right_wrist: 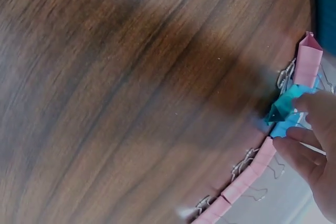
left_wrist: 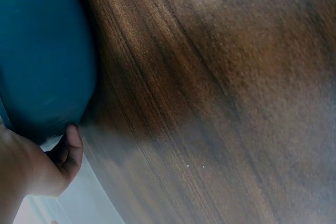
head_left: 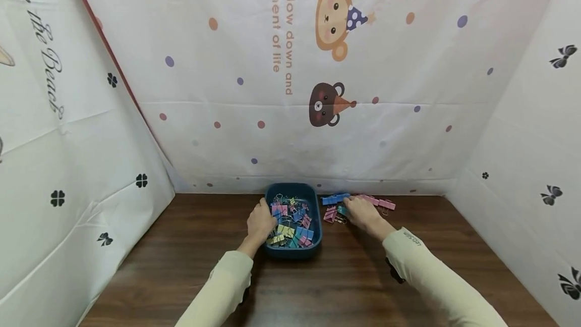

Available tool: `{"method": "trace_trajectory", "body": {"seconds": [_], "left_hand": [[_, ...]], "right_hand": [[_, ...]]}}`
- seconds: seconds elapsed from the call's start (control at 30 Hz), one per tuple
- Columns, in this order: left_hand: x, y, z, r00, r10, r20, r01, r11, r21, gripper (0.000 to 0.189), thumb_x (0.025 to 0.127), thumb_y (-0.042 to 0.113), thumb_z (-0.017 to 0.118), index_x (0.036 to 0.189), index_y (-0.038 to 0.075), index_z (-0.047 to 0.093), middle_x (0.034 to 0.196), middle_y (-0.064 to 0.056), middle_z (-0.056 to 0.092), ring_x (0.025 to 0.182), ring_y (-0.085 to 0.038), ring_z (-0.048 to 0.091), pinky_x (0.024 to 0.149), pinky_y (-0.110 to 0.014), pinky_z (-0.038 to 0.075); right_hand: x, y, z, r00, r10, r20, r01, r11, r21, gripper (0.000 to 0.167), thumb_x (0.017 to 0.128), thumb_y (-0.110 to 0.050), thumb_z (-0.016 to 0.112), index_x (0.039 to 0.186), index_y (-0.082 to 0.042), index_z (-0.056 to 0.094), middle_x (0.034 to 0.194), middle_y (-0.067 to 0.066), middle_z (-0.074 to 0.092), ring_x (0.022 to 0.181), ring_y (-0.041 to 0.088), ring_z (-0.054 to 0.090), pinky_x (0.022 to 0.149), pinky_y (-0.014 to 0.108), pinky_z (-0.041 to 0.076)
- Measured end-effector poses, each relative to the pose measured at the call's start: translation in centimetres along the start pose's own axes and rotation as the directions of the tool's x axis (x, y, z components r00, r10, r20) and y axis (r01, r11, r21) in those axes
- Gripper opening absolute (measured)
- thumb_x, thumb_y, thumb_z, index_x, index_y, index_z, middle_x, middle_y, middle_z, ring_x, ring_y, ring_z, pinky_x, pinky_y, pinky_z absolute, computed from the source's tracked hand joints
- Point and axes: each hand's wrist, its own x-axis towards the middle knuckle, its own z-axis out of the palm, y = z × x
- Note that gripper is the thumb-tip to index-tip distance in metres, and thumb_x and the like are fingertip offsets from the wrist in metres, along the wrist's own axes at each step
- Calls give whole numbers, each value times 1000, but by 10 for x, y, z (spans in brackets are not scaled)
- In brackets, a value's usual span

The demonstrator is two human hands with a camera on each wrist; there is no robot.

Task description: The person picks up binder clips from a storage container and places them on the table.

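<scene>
My left hand (head_left: 262, 222) grips the left wall of a dark teal bin (head_left: 319, 231). In the left wrist view its thumb bends against the lower edge of the bin (left_wrist: 47, 61); the other fingers are mostly hidden. Many colored binder clips (head_left: 286, 230) lie jumbled in the bin. To its right, my right hand (head_left: 363, 213) pinches a teal binder clip (right_wrist: 286, 103), which sits tilted, its thumb on one end. Part of that grip is hidden. Around this hand lie blue binder clips (head_left: 333, 199) and a pink binder clip (head_left: 330, 214).
Further right, a row of pink binder clips (head_left: 386, 205) lies along the back of the brown wood-grain table (head_left: 363, 286). White printed cloth (head_left: 218, 145) rises directly behind the table, with more cloth at both sides.
</scene>
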Motion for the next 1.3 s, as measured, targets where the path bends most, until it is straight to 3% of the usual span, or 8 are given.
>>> {"method": "trace_trajectory", "body": {"seconds": [0.33, 0.53, 0.73, 0.97, 1.03, 1.13, 1.2, 1.3], "left_hand": [[1, 0, 1, 1000, 24, -6, -24, 1000, 1, 63, 85, 4, 68, 142, -11, 44, 124, -29, 65, 88, -36, 69, 76, -51, 59], [0, 0, 0, 1000, 20, 2, -20, 1000, -1, 62, 86, 4, 67, 142, -11, 44, 124, -30, 65, 91, -37, 70, 77, -52, 58], [-1, 2, -1, 1000, 8, 11, -8, 1000, -2, 61, 88, 6, 68, 142, -10, 45, 129, -29, 63, 101, -40, 69, 85, -53, 58], [2, 5, -1, 1000, 4, 14, -4, 1000, -21, 64, 88, 6, 69, 144, -9, 43, 130, -29, 63, 104, -41, 69, 88, -54, 57], [2, 5, -1, 1000, 10, 21, -10, 1000, -6, 64, 88, 6, 69, 144, -9, 43, 128, -29, 63, 102, -40, 69, 86, -54, 58], [2, 4, -1, 1000, 8, 26, -8, 1000, 16, 63, 88, 6, 69, 143, -9, 43, 129, -29, 63, 102, -40, 69, 85, -54, 58], [2, 4, -1, 1000, -3, 23, 2, 1000, 25, 62, 89, 6, 69, 143, -9, 44, 128, -28, 63, 103, -40, 69, 87, -54, 57], [1, 4, -1, 1000, -17, 19, 16, 1000, 22, 62, 89, 7, 69, 143, -8, 44, 129, -28, 63, 106, -40, 69, 89, -55, 57]], "right_hand": [[7, -7, -35, 987, 11, 162, 0, 997, -71, 28, 88, -7, 69, 114, 2, 63, 106, 17, 66, 99, 34, 64, 83, 47, 58], [25, -22, -56, 989, 80, 125, -69, 993, -91, 28, 96, -9, 66, 122, -2, 65, 118, 17, 65, 111, 32, 64, 73, 44, 61], [52, -44, -62, 992, 119, 36, -120, 992, 33, 20, 97, -11, 64, 114, 0, 69, 117, 19, 66, 105, 33, 66, 81, 47, 60], [93, -74, -62, 979, 170, 111, -192, 955, 226, 22, 96, -11, 66, 114, 0, 71, 114, 18, 72, 103, 32, 70, 88, 47, 58], [103, -85, -62, 969, 193, 152, -227, 940, 255, 19, 95, -11, 67, 110, -1, 73, 112, 16, 73, 99, 30, 71, 88, 45, 58], [114, -101, -58, 933, 258, 249, -325, 903, 282, 13, 95, -13, 69, 102, -3, 75, 102, 13, 75, 83, 22, 69, 80, 40, 59], [119, -110, -55, 895, 294, 337, -395, 872, 288, 12, 96, -13, 69, 98, -3, 74, 97, 13, 73, 72, 18, 63, 72, 36, 56], [123, -121, -49, 833, 332, 442, -477, 837, 269, 17, 96, -15, 69, 105, -2, 72, 102, 16, 71, 72, 19, 58, 66, 34, 48]]}}
